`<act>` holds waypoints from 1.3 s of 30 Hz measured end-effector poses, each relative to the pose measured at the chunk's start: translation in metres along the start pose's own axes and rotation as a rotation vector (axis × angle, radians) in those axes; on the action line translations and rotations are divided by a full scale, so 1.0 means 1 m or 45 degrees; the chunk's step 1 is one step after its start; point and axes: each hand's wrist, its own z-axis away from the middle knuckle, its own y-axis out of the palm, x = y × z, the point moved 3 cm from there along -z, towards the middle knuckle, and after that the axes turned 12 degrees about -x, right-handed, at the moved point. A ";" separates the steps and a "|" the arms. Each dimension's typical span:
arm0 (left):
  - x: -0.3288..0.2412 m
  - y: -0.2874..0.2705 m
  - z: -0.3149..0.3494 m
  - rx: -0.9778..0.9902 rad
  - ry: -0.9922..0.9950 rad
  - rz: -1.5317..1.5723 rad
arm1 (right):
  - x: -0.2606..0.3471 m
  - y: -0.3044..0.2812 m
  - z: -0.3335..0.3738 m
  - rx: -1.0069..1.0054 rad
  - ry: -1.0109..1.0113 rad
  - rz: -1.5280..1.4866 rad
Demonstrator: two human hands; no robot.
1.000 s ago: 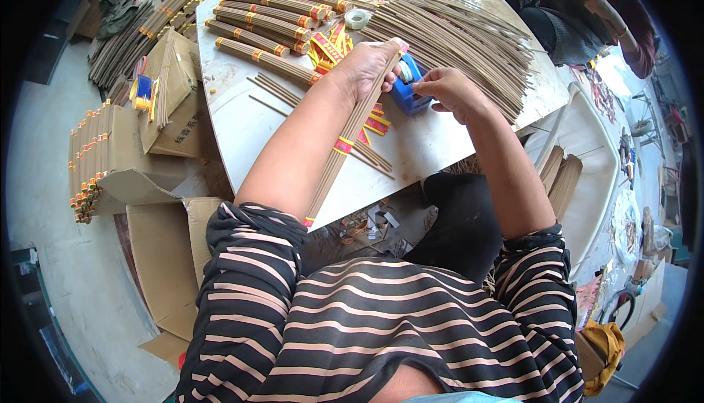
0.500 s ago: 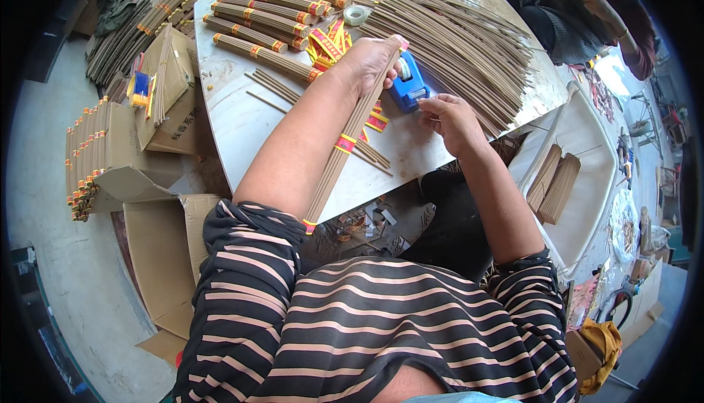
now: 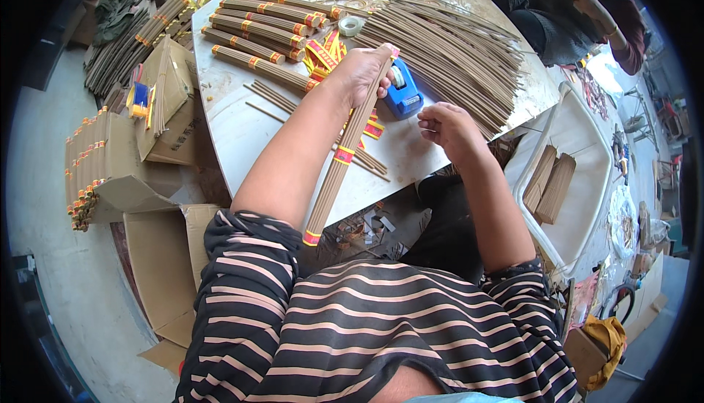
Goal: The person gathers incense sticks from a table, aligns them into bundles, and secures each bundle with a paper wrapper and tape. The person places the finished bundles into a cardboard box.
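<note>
My left hand (image 3: 361, 79) is closed around the upper part of a bundle of brown incense sticks (image 3: 328, 196). Red and yellow paper bands wrap the bundle at its top, middle and lower end, and it slants down over the table's front edge. Just right of that hand, a blue tape dispenser (image 3: 405, 97) with a roll in it stands on the table. My right hand (image 3: 451, 126) is a little apart from the dispenser's front end, thumb and fingertips pinched together. Whatever they hold, perhaps a bit of tape, is too small to make out.
Finished bundles (image 3: 257, 25) lie at the table's far left, beside red and yellow paper labels (image 3: 323, 55). Loose sticks (image 3: 455, 58) spread across the right. Cardboard boxes (image 3: 158, 256) stand at left, a white bin (image 3: 583, 205) at right. Another person's hand (image 3: 587, 0) shows at upper right.
My right hand has drawn back slightly from the dispenser's front end, toward me. My left hand keeps its hold on the bundle, which has swung outward a little at its lower end.
</note>
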 end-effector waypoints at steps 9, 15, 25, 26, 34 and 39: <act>-0.029 -0.020 0.131 0.164 0.327 -0.139 | 0.062 0.029 0.101 0.528 -0.662 0.127; -0.010 -0.028 0.198 0.075 0.352 -0.272 | 0.063 0.061 0.148 0.677 -0.768 0.336; 0.006 -0.031 0.239 0.089 0.340 -0.243 | 0.050 0.078 0.174 0.623 -0.721 0.509; 0.007 -0.032 0.240 0.081 0.348 -0.260 | 0.050 0.079 0.176 0.606 -0.745 0.539; 0.012 -0.031 0.247 0.046 0.412 -0.353 | 0.052 0.081 0.188 0.439 -0.881 0.790; 0.015 -0.031 0.247 -0.005 0.549 -0.549 | 0.052 0.079 0.188 0.398 -0.779 0.797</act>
